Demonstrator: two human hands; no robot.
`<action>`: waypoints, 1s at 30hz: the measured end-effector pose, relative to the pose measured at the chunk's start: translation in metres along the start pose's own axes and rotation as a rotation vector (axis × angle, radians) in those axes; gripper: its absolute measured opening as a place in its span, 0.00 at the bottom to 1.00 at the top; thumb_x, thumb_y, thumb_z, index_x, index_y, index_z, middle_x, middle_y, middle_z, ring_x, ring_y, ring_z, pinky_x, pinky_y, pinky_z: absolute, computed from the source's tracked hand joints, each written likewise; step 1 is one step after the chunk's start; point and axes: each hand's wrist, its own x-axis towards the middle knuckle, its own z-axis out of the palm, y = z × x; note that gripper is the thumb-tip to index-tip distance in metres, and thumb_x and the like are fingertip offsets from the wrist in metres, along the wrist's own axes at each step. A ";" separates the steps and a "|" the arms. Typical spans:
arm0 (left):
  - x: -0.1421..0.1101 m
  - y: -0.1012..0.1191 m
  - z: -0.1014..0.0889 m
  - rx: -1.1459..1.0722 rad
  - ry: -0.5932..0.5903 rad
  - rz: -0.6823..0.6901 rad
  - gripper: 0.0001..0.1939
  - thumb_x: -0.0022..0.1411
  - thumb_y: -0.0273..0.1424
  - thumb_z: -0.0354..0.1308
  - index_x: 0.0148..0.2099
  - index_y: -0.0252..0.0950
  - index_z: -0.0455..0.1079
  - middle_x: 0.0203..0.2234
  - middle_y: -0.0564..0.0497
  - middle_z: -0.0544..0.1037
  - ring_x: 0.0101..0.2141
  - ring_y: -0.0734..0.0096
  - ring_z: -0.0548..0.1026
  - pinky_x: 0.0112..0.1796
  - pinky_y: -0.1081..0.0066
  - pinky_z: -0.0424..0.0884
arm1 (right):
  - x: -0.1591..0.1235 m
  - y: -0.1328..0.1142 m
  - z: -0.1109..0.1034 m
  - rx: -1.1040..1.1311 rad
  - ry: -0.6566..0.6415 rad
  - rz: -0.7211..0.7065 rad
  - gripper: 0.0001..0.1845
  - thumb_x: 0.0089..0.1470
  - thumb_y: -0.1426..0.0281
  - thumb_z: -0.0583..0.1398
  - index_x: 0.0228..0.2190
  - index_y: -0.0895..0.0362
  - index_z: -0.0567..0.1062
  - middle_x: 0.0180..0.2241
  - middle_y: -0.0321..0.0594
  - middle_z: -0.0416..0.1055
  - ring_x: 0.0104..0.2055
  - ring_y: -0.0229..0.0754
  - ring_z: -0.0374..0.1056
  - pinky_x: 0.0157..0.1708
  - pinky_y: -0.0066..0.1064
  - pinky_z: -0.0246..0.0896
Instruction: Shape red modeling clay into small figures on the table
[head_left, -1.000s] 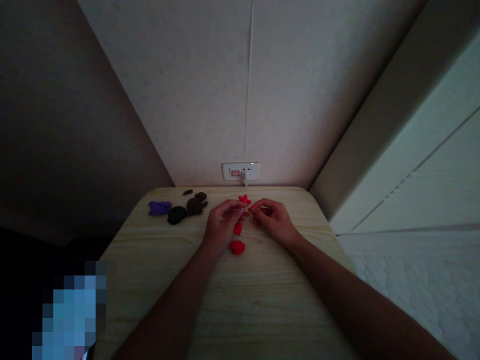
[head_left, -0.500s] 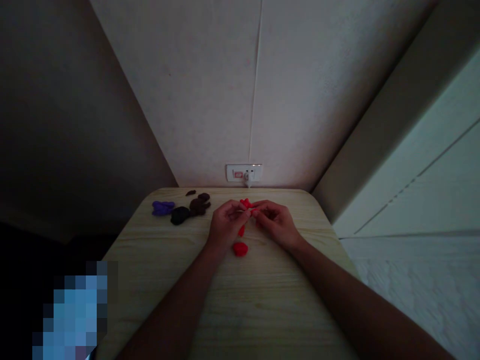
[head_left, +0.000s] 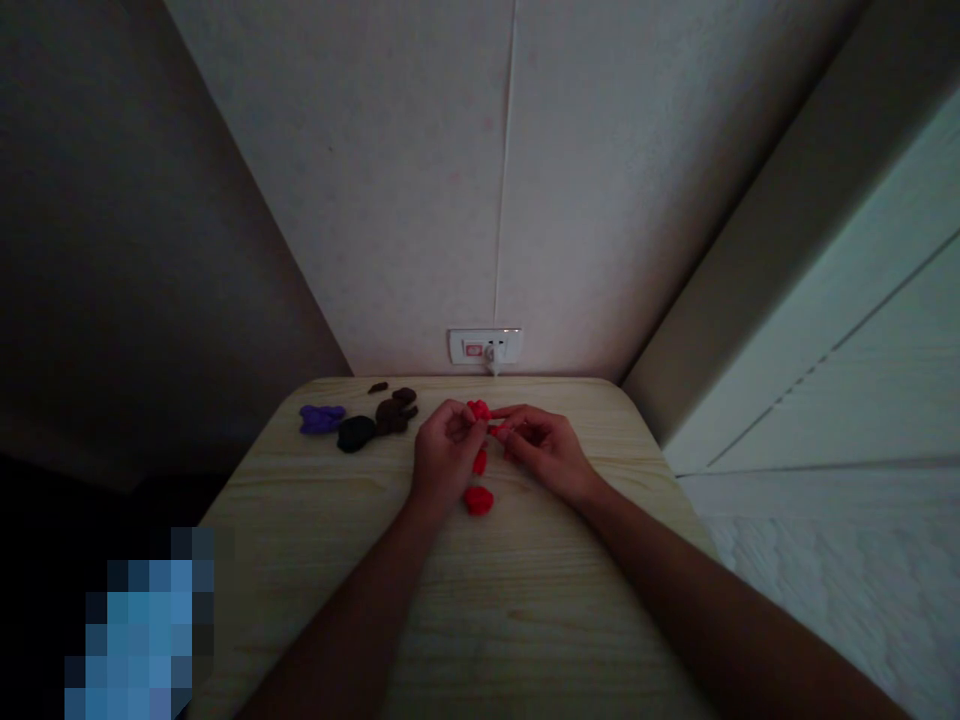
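Red modelling clay (head_left: 480,461) is set out in pieces down the middle of a wood-grain table (head_left: 525,570). A small red bit (head_left: 498,432) is pinched in the clenched grip of the right hand (head_left: 544,450). The left hand (head_left: 448,450) is curled just beside it, though whether clay is held cannot be told. Purple clay (head_left: 322,419) and black clay (head_left: 356,433) are left further left.

head-worn view | faces forward and down | left hand (head_left: 448,452), right hand (head_left: 544,450) mid-frame | table (head_left: 487,600) below | wall (head_left: 360,180) beyond
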 end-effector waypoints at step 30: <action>0.002 -0.001 0.001 -0.046 0.098 -0.119 0.25 0.50 0.34 0.71 0.44 0.40 0.59 0.33 0.48 0.83 0.31 0.65 0.83 0.32 0.69 0.77 | 0.005 0.005 -0.004 -0.096 0.046 0.144 0.18 0.52 0.55 0.67 0.28 0.57 0.76 0.21 0.36 0.73 0.22 0.37 0.67 0.23 0.27 0.61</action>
